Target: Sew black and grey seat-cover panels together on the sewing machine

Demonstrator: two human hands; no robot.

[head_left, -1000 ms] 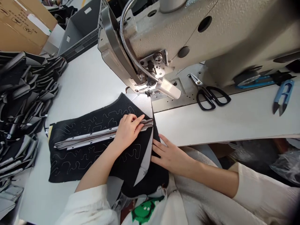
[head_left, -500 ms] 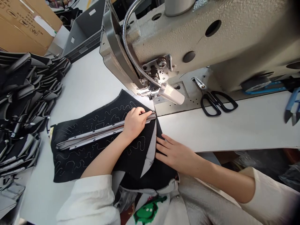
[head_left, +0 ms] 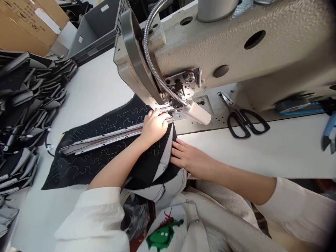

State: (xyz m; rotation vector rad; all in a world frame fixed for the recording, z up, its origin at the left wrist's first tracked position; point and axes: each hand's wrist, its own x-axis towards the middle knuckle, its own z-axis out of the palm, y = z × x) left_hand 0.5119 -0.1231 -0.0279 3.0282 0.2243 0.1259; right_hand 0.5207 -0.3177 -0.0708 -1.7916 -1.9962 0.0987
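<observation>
A black fabric panel [head_left: 86,171] with pale wavy stitching lies partly under the sewing machine's needle area [head_left: 172,108]. Along its middle runs a grey-and-white zipper-like strip [head_left: 105,141]. My left hand [head_left: 154,127] has its fingers bent and pressed together on the strip's right end, close to the presser foot, which is partly hidden. My right hand [head_left: 193,159] rests flat with fingers stretched out on the black fabric at the panel's right edge. Between the hands shows a folded light grey edge [head_left: 164,157]. More grey-edged fabric hangs over the table's front.
Black-handled scissors [head_left: 244,120] lie on the machine bed, right of the lamp [head_left: 198,112]. A blue-handled tool [head_left: 329,131] is at far right. Stacked black and grey pieces [head_left: 28,115] fill the left side. Behind them stand a grey crate [head_left: 91,45] and a cardboard box [head_left: 28,28].
The panel's right end and my left hand have moved up to the presser foot. My right hand has slid slightly up and left with the fabric. The view has shifted a little.
</observation>
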